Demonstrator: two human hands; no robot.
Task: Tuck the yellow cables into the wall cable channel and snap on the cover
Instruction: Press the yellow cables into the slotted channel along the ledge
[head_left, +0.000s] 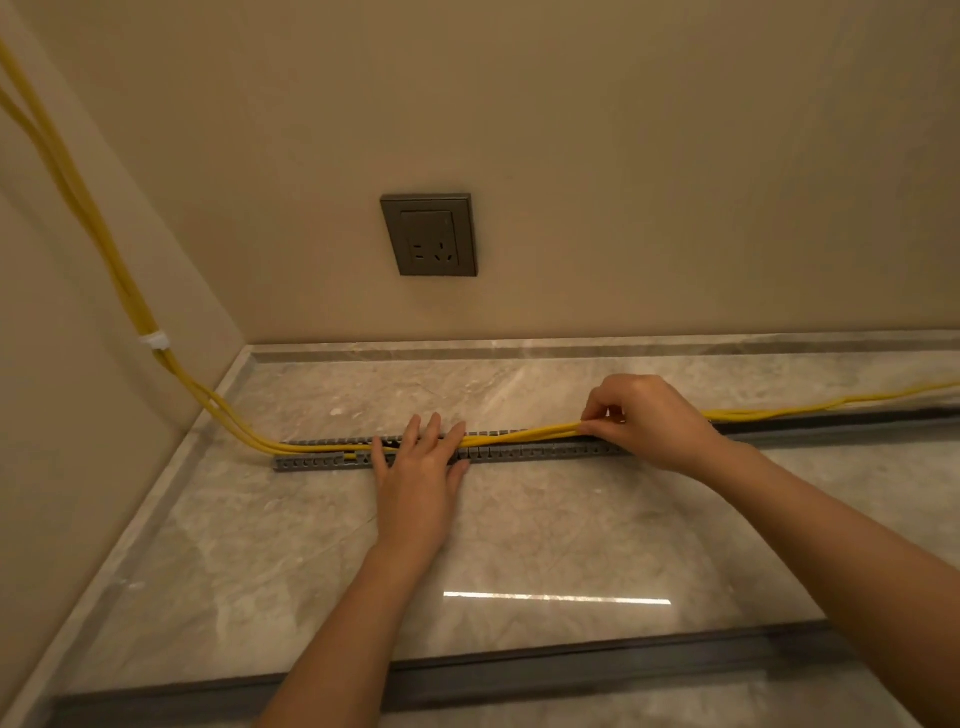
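A grey slotted cable channel lies along the marble surface. Several yellow cables come down the left wall, enter the channel's left end and rise out of it towards the right. My left hand lies flat with spread fingers on the channel, pressing the cables down into it. My right hand pinches the cable bundle between thumb and fingers just above the channel. A long grey strip, possibly the cover, lies near the front edge.
A grey wall socket sits on the back wall above the channel. A white clip bundles the cables on the left wall. The marble surface has a raised rim at back and left.
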